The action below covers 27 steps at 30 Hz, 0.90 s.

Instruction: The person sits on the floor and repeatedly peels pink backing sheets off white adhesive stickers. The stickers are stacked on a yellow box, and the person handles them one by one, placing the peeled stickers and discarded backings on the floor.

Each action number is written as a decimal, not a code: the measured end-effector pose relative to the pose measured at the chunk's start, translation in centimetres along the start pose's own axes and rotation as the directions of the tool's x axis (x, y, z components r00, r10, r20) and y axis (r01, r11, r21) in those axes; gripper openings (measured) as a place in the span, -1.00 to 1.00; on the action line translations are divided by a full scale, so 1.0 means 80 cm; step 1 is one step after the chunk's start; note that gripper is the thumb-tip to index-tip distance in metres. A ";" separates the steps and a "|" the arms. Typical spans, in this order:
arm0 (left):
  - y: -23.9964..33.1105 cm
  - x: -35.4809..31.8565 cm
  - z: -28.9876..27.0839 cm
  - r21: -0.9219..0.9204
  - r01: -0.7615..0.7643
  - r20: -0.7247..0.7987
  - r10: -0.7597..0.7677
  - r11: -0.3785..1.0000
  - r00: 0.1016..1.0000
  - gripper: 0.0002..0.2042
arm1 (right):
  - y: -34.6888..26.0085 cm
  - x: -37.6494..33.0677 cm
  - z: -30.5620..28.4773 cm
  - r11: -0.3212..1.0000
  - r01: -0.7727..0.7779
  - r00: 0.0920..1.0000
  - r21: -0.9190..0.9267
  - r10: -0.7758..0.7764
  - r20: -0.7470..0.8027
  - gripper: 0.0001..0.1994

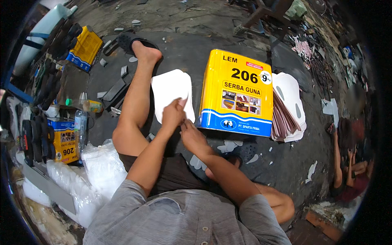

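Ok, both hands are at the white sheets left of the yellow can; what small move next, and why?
I'd probably lay the right hand flat on the near edge of the white sheets to steady them: its fingertips are already close to that edge, the left hand is bent over the sheets, and nothing else visible weighs them down.

White sheet (170, 87): it was smooth and plain, with rounded corners and curving sides; its upper right edge looked doubled.
Pose: it lay flat, longer side running away from me.
Place: it rested on the dark floor (179, 49) before me, its near part below my left hand (174, 113).
Pinkish sliver (185, 102): it showed by that grip, blurred.
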<state>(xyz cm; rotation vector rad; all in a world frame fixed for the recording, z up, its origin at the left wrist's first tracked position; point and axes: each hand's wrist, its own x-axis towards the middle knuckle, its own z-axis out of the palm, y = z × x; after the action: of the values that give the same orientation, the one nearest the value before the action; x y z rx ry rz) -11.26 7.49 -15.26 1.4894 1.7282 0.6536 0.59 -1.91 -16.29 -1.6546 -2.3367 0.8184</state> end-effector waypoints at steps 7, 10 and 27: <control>0.118 -0.015 -0.176 -0.187 -0.516 -0.563 0.340 0.836 0.753 -0.69 | -0.005 0.012 0.032 0.971 -0.083 0.989 -0.225 0.108 0.102 -0.22; 0.177 -0.040 -0.234 -0.505 -0.626 -0.591 0.292 0.594 0.752 -0.70 | -0.040 0.017 -0.033 0.989 -0.140 0.987 0.057 0.135 0.092 -0.28; 0.101 -0.181 -0.043 -0.067 -0.489 0.533 0.445 0.870 0.719 -0.83 | -0.055 -0.119 -0.446 0.753 0.086 0.529 0.653 0.521 -0.670 -0.65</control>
<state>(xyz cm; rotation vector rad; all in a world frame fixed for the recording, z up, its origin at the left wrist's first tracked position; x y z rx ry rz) -8.59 -4.76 -3.93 1.9673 0.9533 0.3541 15.94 0.45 17.52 -1.5355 -1.0153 0.5373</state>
